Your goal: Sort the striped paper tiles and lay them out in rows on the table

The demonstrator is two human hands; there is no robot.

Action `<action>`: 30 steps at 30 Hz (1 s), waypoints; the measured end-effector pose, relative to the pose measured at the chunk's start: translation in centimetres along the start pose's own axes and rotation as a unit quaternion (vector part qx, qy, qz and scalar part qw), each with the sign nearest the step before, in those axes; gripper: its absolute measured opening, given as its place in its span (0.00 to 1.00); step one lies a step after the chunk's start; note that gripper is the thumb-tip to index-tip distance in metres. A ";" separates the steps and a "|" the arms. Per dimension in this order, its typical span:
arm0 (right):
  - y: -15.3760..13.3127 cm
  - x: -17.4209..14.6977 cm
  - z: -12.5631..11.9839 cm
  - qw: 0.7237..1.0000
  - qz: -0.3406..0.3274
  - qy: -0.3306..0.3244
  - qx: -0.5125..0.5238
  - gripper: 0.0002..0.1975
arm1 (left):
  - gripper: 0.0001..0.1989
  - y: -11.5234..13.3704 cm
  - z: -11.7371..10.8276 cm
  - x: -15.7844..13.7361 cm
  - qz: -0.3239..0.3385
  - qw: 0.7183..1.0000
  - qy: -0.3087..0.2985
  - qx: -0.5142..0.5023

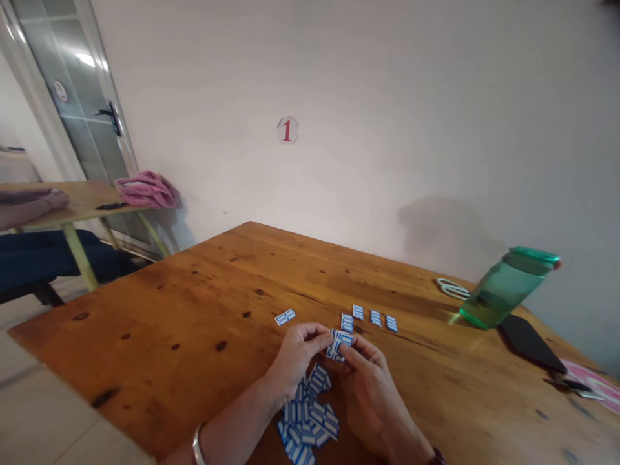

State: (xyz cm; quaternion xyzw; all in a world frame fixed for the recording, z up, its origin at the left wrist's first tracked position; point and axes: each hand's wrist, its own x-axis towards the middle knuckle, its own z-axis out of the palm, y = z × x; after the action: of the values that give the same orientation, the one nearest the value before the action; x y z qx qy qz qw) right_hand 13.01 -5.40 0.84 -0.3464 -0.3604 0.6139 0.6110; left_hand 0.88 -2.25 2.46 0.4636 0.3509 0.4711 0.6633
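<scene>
Over the wooden table my left hand [303, 355] and my right hand [371, 378] meet. Between their thumbs and fingers they pinch small blue-and-white cards [339, 344]; whether it is one piece or more I cannot tell. Below, partly behind my left forearm, lies a loose heap of similar cards [310, 416]. A single card [285, 317] rests flat beyond my left hand. Past my right hand several cards [375, 318] lie apart from each other in a rough row.
On the wooden table [194, 303], a tilted-looking green bottle [508, 287] stands at right, beside a coiled white cable [453, 289] and a dark phone-like slab [531, 342]. A wall bounds the far side. At left, a person's arm [31, 203] rests on another table near pink cloth [148, 189].
</scene>
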 end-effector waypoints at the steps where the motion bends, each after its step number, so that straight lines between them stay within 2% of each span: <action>1: 0.0 0.0 0.0 1.000 0.001 -0.002 0.002 0.05 | 0.11 0.0 0.0 0.0 -0.004 1.000 0.000 -0.002; 8: -0.1 0.0 -0.2 1.000 0.002 -0.011 -0.006 0.05 | 0.11 0.0 -0.1 0.1 0.007 1.000 0.000 0.024; 14: 0.2 0.3 -0.4 0.995 -0.015 0.049 -0.090 0.11 | 0.08 -0.5 -0.4 0.6 0.055 0.990 0.000 0.126; 18: 0.4 0.4 -0.7 0.991 -0.011 0.056 -0.124 0.13 | 0.08 -1.1 -0.4 0.8 0.051 0.992 -0.010 0.118; 23: 0.5 0.6 -0.8 0.990 -0.019 0.049 -0.134 0.15 | 0.07 -1.3 -0.4 0.7 0.083 0.988 -0.002 0.131; 26: 0.2 0.7 -0.7 0.985 -0.031 0.062 -0.158 0.16 | 0.06 -1.1 -0.4 0.6 0.114 0.973 0.002 0.199; 30: -1.1 0.7 -0.9 0.968 -0.079 0.101 -0.218 0.16 | 0.09 -0.2 0.1 -0.1 0.167 0.922 0.027 0.350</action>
State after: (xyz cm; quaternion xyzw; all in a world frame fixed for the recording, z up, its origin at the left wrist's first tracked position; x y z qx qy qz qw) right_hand 14.28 -4.67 1.36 -0.5017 -0.4481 0.4326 0.6002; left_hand 0.95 -2.36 2.32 0.7048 0.4287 0.4347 0.3611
